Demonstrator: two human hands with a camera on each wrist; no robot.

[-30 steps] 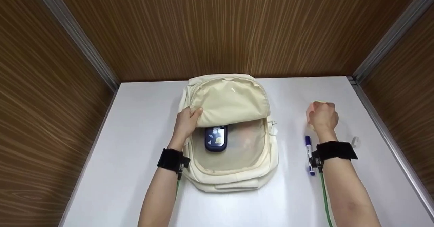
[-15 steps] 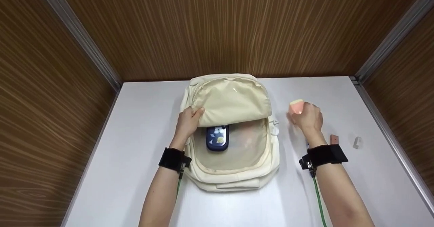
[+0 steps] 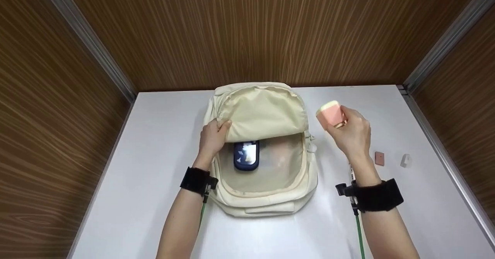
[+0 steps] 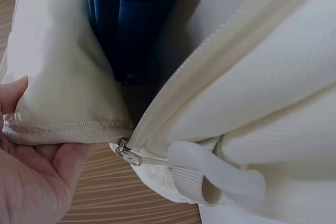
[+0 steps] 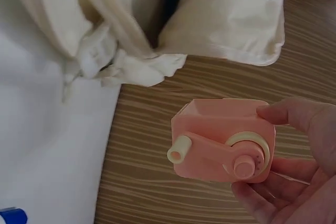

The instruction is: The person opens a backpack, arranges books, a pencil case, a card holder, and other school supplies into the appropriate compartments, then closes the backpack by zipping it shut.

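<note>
A cream backpack (image 3: 267, 197) lies open on the white table (image 3: 154, 143). My left hand (image 3: 213, 135) pinches the edge of its lifted flap (image 3: 263, 114), also seen as the flap (image 4: 63, 93) in the left wrist view. A dark blue case (image 3: 246, 155) lies inside the backpack, partly under the flap. My right hand (image 3: 348, 129) holds a pink and cream pencil sharpener (image 3: 330, 113) in the air just right of the backpack. The right wrist view shows the sharpener (image 5: 223, 140) with its small crank, held between thumb and fingers.
A small brown eraser (image 3: 379, 158) and a small white piece (image 3: 405, 160) lie on the table at the right. A marker (image 3: 352, 176) lies mostly hidden under my right forearm. Wood-grain walls close in the table on three sides.
My right hand has lifted the pink sharpener off the table and carried it left, towards the backpack. The eraser it covered now shows. My left hand still holds the flap up.
</note>
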